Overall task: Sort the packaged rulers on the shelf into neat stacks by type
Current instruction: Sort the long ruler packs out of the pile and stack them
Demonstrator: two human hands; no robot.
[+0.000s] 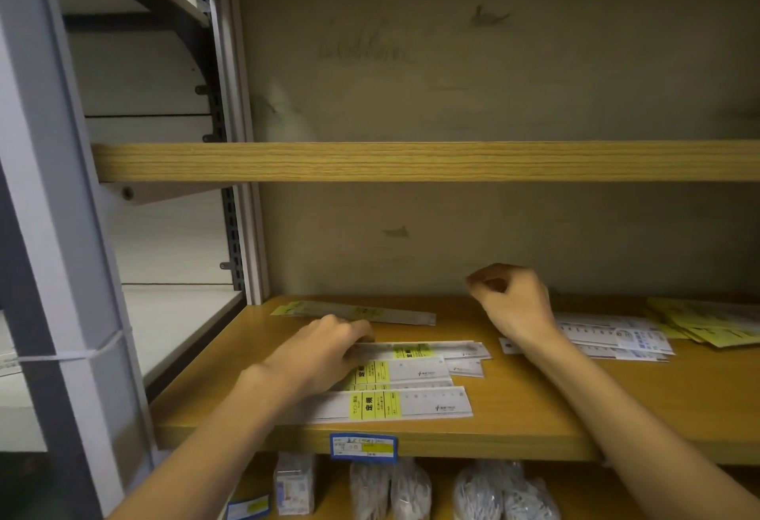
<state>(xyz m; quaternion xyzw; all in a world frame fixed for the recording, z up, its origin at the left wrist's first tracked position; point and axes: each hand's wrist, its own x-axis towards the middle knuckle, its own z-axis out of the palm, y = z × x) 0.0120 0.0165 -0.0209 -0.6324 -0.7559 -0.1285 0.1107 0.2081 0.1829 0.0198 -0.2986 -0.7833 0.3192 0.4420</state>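
Note:
Several white ruler packs with yellow labels [405, 379] lie loosely fanned on the wooden shelf [534, 404], left of centre. My left hand [325, 351] rests on their left ends, fingers curled over the pile. One long pack [370, 313] lies alone toward the back left. A pile of white packs with blue print [617, 336] sits at the right, and yellow packs [707, 324] lie at the far right. My right hand [512, 297] hovers above the shelf between the piles, fingers curled, and it holds nothing that I can see.
An empty wooden shelf board [411, 161] runs overhead. A grey metal upright [246, 190] bounds the left side. A blue price tag [364, 445] is stuck to the shelf front. Below hang bagged goods [411, 490] and a small box [294, 486].

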